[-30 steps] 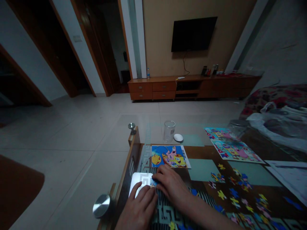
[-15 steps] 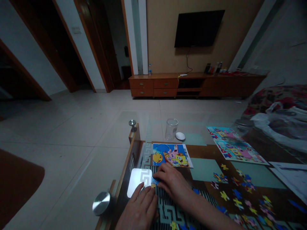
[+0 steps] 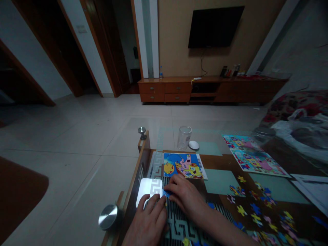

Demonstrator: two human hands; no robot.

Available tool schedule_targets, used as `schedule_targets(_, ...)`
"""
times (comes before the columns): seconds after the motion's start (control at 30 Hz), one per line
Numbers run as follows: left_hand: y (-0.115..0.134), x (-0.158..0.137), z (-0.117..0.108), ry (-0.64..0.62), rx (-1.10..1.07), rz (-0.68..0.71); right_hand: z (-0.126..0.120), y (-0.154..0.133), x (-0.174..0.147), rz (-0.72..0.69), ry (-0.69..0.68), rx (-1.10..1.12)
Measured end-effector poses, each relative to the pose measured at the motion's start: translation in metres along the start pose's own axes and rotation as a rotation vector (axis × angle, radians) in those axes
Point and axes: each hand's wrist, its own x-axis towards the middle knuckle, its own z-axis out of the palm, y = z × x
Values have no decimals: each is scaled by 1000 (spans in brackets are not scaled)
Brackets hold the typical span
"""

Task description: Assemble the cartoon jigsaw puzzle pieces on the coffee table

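Blue jigsaw pieces (image 3: 166, 193) show between my hands at the left end of the glass table (image 3: 176, 232). My right hand (image 3: 186, 196) has its fingers curled down and closed on these pieces; the fingertips partly cover them. My left hand (image 3: 150, 217) lies palm down with fingers stretched. Its fingertips reach the pieces' near side and the lower edge of a bright white rounded square (image 3: 147, 189); its thumb is hidden. Just beyond my right hand lies a cartoon picture card (image 3: 183, 165). Loose jigsaw pieces (image 3: 255, 208) are scattered to the right.
Behind the card stand a clear glass jar (image 3: 184, 137) and a white lid (image 3: 193, 145). Farther right are a larger cartoon sheet (image 3: 256, 157), white paper (image 3: 311, 191) and a plastic bag (image 3: 287, 135). Metal knobs (image 3: 109, 217) flank the table's left edge.
My left fingers have shifted slightly up and left, covering a yellow patch that showed beside them. My right hand stays at the blue pieces. The view has tilted slightly.
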Motion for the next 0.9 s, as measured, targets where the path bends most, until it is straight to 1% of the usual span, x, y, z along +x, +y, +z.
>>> schedule_targets(0.1,-1,0,1,12,-9,-8,0,0,0,-2,-7,3)
schedule_targets(0.27,-4,4,-7,-71,-33,2,-1,1,1,5,-16,18)
schedule_targets(0.4,-4,4,-8,-100,-73,-6,-1,3,2,1,-13,21)
schedule_targets(0.57,-2,3,-7,-67,-143,-54,0,4,2,-12,-13,19)
schedule_targets(0.7,-4,8,-20,-92,-333,-139,0,4,1,-12,-12,31)
schedule_targets(0.77,-7,11,-27,-78,-409,-159,1,5,0,-19,-4,39)
schedule_targets(0.9,-13,12,-34,11,-378,-156,2,7,0,-29,-14,37)
